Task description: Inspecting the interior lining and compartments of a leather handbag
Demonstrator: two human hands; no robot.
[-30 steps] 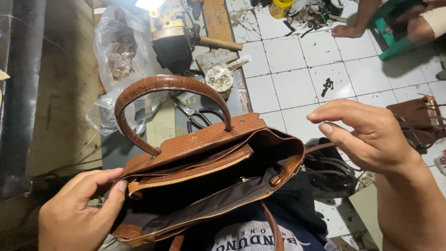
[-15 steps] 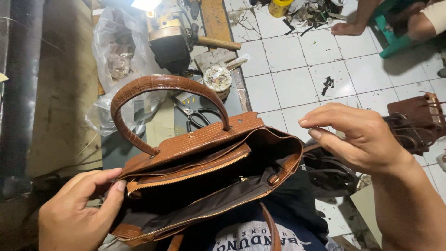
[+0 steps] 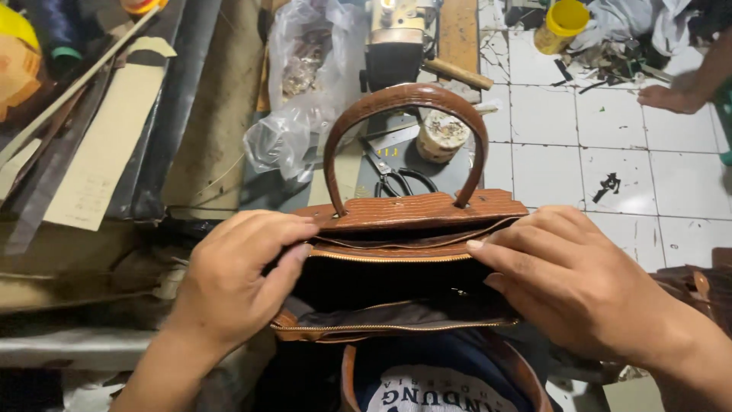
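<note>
A brown textured leather handbag (image 3: 412, 214) with an arched handle (image 3: 404, 103) stands upright in front of me, its top open onto a dark lining and a gold zipper. My left hand (image 3: 240, 278) grips the bag's left end, fingers curled over the rim. On the right end, my right hand (image 3: 572, 282) clasps the bag with its fingers reaching over the opening. A second handle (image 3: 351, 374) hangs low near my lap.
Black scissors (image 3: 396, 179) and a small round tin (image 3: 442, 136) lie behind the bag. A clear plastic bag (image 3: 305, 91) and a machine (image 3: 396, 38) sit further back. Another person's foot (image 3: 671, 95) and a yellow cup (image 3: 563, 23) are on the tiled floor. Another brown bag (image 3: 701, 294) lies at right.
The bag has turned from tilted to squarely upright. My right hand came in from the air and closed on its right end; my left hand moved up onto the rim.
</note>
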